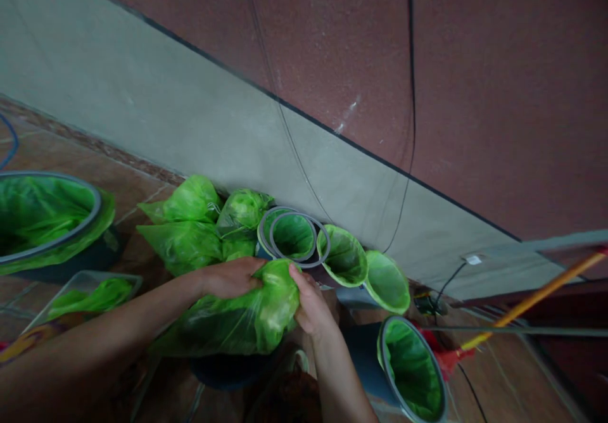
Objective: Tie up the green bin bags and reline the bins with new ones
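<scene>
A translucent green garbage bag [228, 321] is held up in front of me, bunched at its right end and slack toward the left. My left hand [235, 277] grips the bunched part from the left, its fingertips hidden behind the plastic. On the other side, my right hand [311, 299] is closed around the same bunch, thumb on top. Below the bag sits a dark blue bin [228, 375], mostly covered by it. Just beyond my hands are grey bin rings [327, 246] and a green-lined bin [292, 236].
Several filled green bags [190, 242] lie against the wall. More lined bins stand right [413, 372] and left [57, 265]. A clear plastic tub [135, 278] holds green plastic. A yellow-handled broom [522, 306] leans at right, near cables on the tiles.
</scene>
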The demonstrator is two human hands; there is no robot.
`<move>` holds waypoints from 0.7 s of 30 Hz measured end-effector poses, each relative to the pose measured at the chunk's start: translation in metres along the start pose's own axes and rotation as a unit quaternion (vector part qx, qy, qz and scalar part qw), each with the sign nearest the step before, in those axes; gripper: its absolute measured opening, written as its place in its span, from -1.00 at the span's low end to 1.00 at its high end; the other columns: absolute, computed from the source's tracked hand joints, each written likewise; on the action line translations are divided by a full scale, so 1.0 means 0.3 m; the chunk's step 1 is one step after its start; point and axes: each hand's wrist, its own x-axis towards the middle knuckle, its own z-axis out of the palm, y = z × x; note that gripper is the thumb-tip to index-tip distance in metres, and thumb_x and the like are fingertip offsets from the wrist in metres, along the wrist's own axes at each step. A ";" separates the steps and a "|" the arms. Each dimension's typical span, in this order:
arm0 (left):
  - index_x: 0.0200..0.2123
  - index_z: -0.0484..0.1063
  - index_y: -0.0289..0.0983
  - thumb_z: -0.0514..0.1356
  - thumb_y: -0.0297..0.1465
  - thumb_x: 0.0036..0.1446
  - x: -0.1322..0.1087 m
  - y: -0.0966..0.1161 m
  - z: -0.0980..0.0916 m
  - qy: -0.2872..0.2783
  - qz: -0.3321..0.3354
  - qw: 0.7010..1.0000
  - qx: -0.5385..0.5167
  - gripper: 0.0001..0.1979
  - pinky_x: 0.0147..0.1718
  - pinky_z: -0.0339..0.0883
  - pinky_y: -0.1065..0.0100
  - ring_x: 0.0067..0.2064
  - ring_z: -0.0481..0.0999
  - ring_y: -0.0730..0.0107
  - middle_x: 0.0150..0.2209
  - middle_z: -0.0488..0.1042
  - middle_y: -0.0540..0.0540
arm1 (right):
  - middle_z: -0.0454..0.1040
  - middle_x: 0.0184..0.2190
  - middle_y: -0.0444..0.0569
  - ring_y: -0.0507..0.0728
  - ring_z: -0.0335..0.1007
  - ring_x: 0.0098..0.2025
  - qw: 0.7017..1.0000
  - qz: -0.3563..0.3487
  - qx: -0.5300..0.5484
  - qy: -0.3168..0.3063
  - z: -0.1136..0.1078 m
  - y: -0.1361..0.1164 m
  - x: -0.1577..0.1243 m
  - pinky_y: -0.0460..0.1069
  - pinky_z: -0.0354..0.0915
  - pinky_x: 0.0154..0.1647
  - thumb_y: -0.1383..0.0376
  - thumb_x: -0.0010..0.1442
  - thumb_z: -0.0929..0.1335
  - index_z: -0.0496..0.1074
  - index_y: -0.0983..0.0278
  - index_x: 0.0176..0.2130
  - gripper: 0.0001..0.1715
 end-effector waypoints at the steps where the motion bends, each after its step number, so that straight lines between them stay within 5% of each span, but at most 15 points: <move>1: -0.23 0.56 -0.35 0.20 -0.52 -0.11 0.004 -0.008 -0.005 0.020 0.002 1.000 -0.002 -0.70 -0.07 0.34 0.43 -0.14 0.56 0.24 -0.21 0.65 -0.01 | 0.60 -0.10 0.05 0.24 0.52 -0.01 0.998 -0.052 -0.037 -0.002 -0.002 -0.020 -0.016 0.11 0.40 0.00 0.01 -0.01 0.50 0.47 0.26 -0.03 -0.38; 4: -0.02 0.50 -0.38 0.18 -0.54 -0.12 0.009 -0.023 -0.027 0.040 0.008 0.999 -0.002 -0.50 0.02 0.31 0.40 -0.02 0.53 0.18 -0.05 0.62 -0.05 | 0.41 0.19 -0.01 0.22 0.38 0.16 0.964 -0.164 -0.201 -0.052 0.004 -0.074 -0.073 0.12 0.28 0.19 0.15 -0.08 0.57 0.20 0.11 0.29 0.03; 6: 0.13 0.40 -0.38 0.14 -0.54 -0.11 0.004 -0.028 -0.038 0.023 0.012 1.000 -0.005 -0.36 0.09 0.28 0.36 0.09 0.49 0.16 0.07 0.56 -0.08 | 0.39 0.20 0.00 0.26 0.34 0.18 0.928 -0.166 -0.318 -0.095 0.023 -0.081 -0.102 0.15 0.26 0.20 0.21 -0.15 0.60 0.12 0.09 0.35 0.19; 10: 0.29 0.23 -0.32 0.11 -0.53 -0.12 -0.024 -0.033 -0.063 -0.018 0.012 0.999 0.024 -0.20 0.24 0.15 0.27 0.28 0.32 0.15 0.29 0.35 -0.14 | 0.54 -0.02 0.02 0.27 0.44 0.05 0.882 -0.150 -0.429 -0.124 0.085 -0.023 -0.083 0.15 0.30 0.11 0.21 0.00 0.52 0.23 0.16 0.30 -0.06; 12: 0.31 0.21 -0.34 0.12 -0.49 -0.07 -0.045 -0.034 -0.101 0.014 0.003 0.999 0.052 -0.22 0.25 0.16 0.22 0.28 0.33 0.11 0.27 0.38 -0.19 | 0.57 -0.08 0.03 0.26 0.46 0.01 0.876 -0.176 -0.432 -0.119 0.128 0.000 -0.032 0.13 0.30 0.09 0.20 0.11 0.45 0.34 0.18 0.22 -0.29; 14: 0.32 0.19 -0.37 0.15 -0.41 0.00 -0.067 -0.037 -0.167 0.106 -0.007 0.992 0.071 -0.25 0.19 0.24 0.17 0.18 0.44 0.07 0.13 0.51 -0.23 | 0.57 -0.08 0.04 0.25 0.46 -0.01 0.876 -0.216 -0.417 -0.113 0.192 -0.002 0.043 0.11 0.29 0.09 0.16 0.17 0.40 0.45 0.20 0.10 -0.50; 16: 0.29 0.21 -0.36 0.19 -0.32 0.02 -0.088 -0.046 -0.253 0.260 -0.013 0.964 0.062 -0.27 0.09 0.32 0.16 0.04 0.53 0.07 -0.02 0.58 -0.23 | 0.58 -0.09 0.05 0.24 0.46 -0.03 0.876 -0.252 -0.396 -0.112 0.283 -0.023 0.136 0.11 0.29 0.08 0.13 0.21 0.36 0.51 0.22 -0.01 -0.61; 19: 0.16 0.34 -0.36 0.20 -0.23 0.05 -0.120 -0.067 -0.385 0.504 -0.015 0.862 -0.044 -0.39 -0.05 0.39 0.21 -0.10 0.56 0.15 -0.11 0.58 -0.21 | 0.59 -0.13 0.04 0.22 0.47 -0.07 0.874 -0.285 -0.385 -0.081 0.446 -0.048 0.306 0.11 0.29 0.08 0.10 0.23 0.32 0.50 0.23 -0.08 -0.65; 21: 0.04 0.40 -0.35 0.19 -0.23 0.04 -0.138 -0.075 -0.445 0.594 -0.009 0.791 -0.142 -0.50 -0.13 0.41 0.26 -0.18 0.55 0.22 -0.19 0.57 -0.17 | 0.58 -0.10 0.06 0.22 0.44 -0.03 0.871 -0.292 -0.395 -0.024 0.544 -0.035 0.424 0.13 0.26 0.13 0.10 0.25 0.29 0.48 0.23 -0.07 -0.64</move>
